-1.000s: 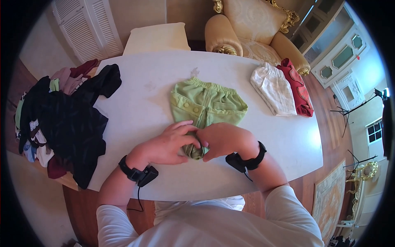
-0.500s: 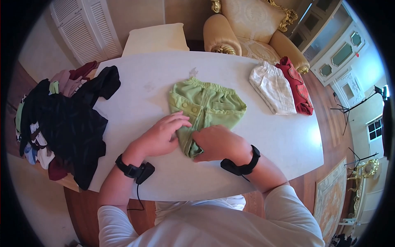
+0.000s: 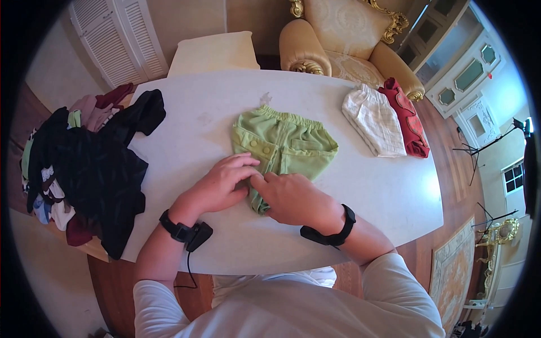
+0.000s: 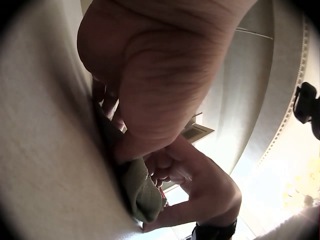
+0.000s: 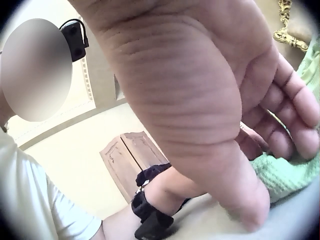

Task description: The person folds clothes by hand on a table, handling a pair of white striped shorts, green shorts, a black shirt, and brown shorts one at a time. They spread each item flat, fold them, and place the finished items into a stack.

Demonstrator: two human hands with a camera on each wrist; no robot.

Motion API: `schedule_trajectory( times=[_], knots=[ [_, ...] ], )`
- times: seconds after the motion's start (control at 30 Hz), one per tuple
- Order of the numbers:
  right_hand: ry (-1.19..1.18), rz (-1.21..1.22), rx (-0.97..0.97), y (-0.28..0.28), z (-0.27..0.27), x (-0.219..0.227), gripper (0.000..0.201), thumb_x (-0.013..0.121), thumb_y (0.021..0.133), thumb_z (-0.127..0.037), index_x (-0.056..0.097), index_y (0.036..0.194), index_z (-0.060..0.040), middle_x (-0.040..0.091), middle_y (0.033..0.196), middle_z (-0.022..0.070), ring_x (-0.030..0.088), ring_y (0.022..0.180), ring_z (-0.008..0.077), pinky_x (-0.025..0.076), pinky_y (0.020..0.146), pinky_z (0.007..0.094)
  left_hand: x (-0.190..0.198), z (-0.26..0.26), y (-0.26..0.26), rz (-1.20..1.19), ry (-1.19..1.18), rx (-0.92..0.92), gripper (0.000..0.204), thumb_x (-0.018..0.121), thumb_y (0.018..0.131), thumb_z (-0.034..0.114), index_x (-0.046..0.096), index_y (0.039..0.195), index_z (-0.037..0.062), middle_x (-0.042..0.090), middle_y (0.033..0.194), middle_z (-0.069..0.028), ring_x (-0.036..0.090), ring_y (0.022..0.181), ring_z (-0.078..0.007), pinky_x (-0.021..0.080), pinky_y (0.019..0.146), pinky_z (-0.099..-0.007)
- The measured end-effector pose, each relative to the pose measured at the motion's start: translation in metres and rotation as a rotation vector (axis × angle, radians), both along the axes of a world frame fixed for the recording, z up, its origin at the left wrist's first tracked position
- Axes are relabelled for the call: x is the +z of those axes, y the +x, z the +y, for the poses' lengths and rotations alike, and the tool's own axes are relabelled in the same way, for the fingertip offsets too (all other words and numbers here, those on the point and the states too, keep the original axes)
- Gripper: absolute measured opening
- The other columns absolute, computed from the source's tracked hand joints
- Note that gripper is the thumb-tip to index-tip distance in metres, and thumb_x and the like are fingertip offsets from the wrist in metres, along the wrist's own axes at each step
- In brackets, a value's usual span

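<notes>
Light green shorts [image 3: 307, 138] with a gathered waistband and two buttons lie on the white table, waistband away from me. My left hand [image 3: 222, 183] rests at the left edge of the shorts, its fingers loosely bent over the cloth below the buttons. My right hand [image 3: 296, 197] lies on the lower part, knuckles up, beside the left fingertips. A bit of the leg end [image 3: 258, 204] shows between the hands. In the right wrist view, the right thumb stands apart from the fingers, beside the green cloth [image 5: 285, 175]. The left fingertips are mostly hidden in the left wrist view.
At the left edge of the table [image 3: 197, 236] sits a heap of clothes with a large black garment [image 3: 101, 174] on top. Folded white shorts [image 3: 375, 121] and a folded red garment [image 3: 407, 121] lie at the back right. Behind stand a gold armchair [image 3: 344, 39] and a cream seat [image 3: 214, 50].
A second ago both hands held the bunched leg end. It now lies flatter, the left hand has shifted up the left edge, and the right hand has moved slightly up and left.
</notes>
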State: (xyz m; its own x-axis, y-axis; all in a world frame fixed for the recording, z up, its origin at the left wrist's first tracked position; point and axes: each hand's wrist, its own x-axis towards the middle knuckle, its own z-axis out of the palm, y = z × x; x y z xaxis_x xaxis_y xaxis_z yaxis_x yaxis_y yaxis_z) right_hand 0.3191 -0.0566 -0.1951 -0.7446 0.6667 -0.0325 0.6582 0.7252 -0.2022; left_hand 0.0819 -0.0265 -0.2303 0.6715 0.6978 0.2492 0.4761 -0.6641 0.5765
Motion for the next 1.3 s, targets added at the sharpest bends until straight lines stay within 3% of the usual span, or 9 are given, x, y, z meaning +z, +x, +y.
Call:
schedule_trajectory(
  times=[0.17, 0.27, 0.4, 0.5, 0.6, 0.77, 0.9, 1.07, 1.3],
  knots=[
    [0.091, 0.079, 0.038, 0.003, 0.006, -0.01, 0.036, 0.065, 0.087, -0.008, 0.059, 0.121, 0.0015, 0.071, 0.089, 0.0173, 0.073, 0.073, 0.0319, 0.055, 0.058, 0.0436, -0.002, 0.001, 0.001, -0.037, 0.019, 0.005, 0.029, 0.071, 0.087, 0.004, 0.071, 0.116, 0.003, 0.064, 0.141, -0.0161, 0.054, 0.139, -0.0384, 0.044, 0.116, -0.0469],
    [-0.068, 0.002, -0.032, 0.005, 0.008, -0.001, 0.04, 0.074, 0.087, -0.015, 0.061, 0.123, -0.0024, 0.07, 0.099, 0.0139, 0.073, 0.089, 0.036, 0.057, 0.076, 0.047, -0.001, 0.001, 0.001, -0.033, 0.028, 0.006, 0.022, 0.071, 0.089, 0.006, 0.073, 0.11, 0.0017, 0.066, 0.138, -0.0161, 0.055, 0.137, -0.0384, 0.045, 0.115, -0.0464],
    [-0.207, 0.065, -0.014, 0.012, 0.019, 0.015, 0.031, 0.067, 0.086, -0.008, 0.065, 0.118, -0.0049, 0.07, 0.1, 0.0151, 0.071, 0.095, 0.039, 0.055, 0.081, 0.0495, 0.006, 0.0, 0.003, -0.037, 0.042, -0.005, 0.014, 0.071, 0.091, 0.007, 0.075, 0.102, 0.0006, 0.071, 0.128, -0.0149, 0.061, 0.129, -0.0367, 0.049, 0.109, -0.0461],
    [-0.316, 0.158, 0.053, 0.02, 0.024, 0.034, 0.032, 0.063, 0.084, -0.005, 0.067, 0.117, -0.0065, 0.07, 0.101, 0.0168, 0.069, 0.097, 0.0403, 0.054, 0.082, 0.0501, 0.013, 0.001, 0.004, -0.082, 0.056, -0.06, 0.011, 0.071, 0.091, 0.007, 0.075, 0.098, -0.0002, 0.075, 0.114, -0.014, 0.069, 0.111, -0.0352, 0.056, 0.093, -0.0435],
    [-0.447, 0.225, 0.144, 0.03, 0.029, 0.045, 0.034, 0.061, 0.082, -0.004, 0.067, 0.116, -0.006, 0.07, 0.101, 0.0169, 0.069, 0.093, 0.0383, 0.053, 0.08, 0.0469, 0.025, -0.008, 0.004, -0.011, -0.241, -0.028, 0.014, 0.073, 0.092, 0.01, 0.075, 0.101, -0.0013, 0.076, 0.103, -0.0138, 0.072, 0.091, -0.0307, 0.057, 0.078, -0.0381],
    [-0.783, 0.211, 0.295, 0.035, 0.039, 0.057, 0.037, 0.06, 0.082, -0.002, 0.066, 0.118, -0.0027, 0.068, 0.093, 0.0118, 0.065, 0.081, 0.0256, 0.052, 0.074, 0.035, 0.034, -0.015, 0.0, -0.077, -0.6, -0.122, 0.026, 0.081, 0.092, 0.019, 0.075, 0.107, -0.0009, 0.076, 0.097, -0.01, 0.068, 0.083, -0.0156, 0.055, 0.073, -0.0312],
    [-0.806, 0.357, 0.204, 0.042, 0.048, 0.052, 0.037, 0.062, 0.084, 0.0, 0.066, 0.12, -0.0013, 0.067, 0.09, 0.0054, 0.061, 0.081, 0.0141, 0.05, 0.074, 0.0308, 0.037, -0.015, -0.002, -0.161, -0.738, -0.108, 0.033, 0.083, 0.093, 0.025, 0.074, 0.113, 0.0003, 0.074, 0.093, -0.0031, 0.063, 0.084, -0.0076, 0.053, 0.076, -0.0279],
    [-0.853, 0.528, 0.009, 0.05, 0.067, 0.034, 0.032, 0.065, 0.087, 0.002, 0.067, 0.119, -0.0014, 0.067, 0.092, -0.0022, 0.06, 0.086, 0.0063, 0.05, 0.076, 0.0272, 0.019, -0.008, 0.003, -0.275, -0.688, 0.058, 0.033, 0.084, 0.093, 0.023, 0.072, 0.113, -0.0004, 0.07, 0.089, -0.0009, 0.059, 0.081, -0.0068, 0.052, 0.075, -0.0279],
    [-0.916, 0.695, -0.247, 0.051, 0.08, 0.022, 0.024, 0.061, 0.1, -0.016, 0.069, 0.117, -0.0001, 0.07, 0.096, 0.0023, 0.066, 0.08, 0.0106, 0.055, 0.069, 0.0267, 0.015, -0.005, 0.011, -0.335, -0.372, 0.366, 0.027, 0.079, 0.094, 0.014, 0.067, 0.112, -0.0011, 0.068, 0.084, -0.005, 0.059, 0.074, -0.0099, 0.049, 0.07, -0.0288]
  ],
)
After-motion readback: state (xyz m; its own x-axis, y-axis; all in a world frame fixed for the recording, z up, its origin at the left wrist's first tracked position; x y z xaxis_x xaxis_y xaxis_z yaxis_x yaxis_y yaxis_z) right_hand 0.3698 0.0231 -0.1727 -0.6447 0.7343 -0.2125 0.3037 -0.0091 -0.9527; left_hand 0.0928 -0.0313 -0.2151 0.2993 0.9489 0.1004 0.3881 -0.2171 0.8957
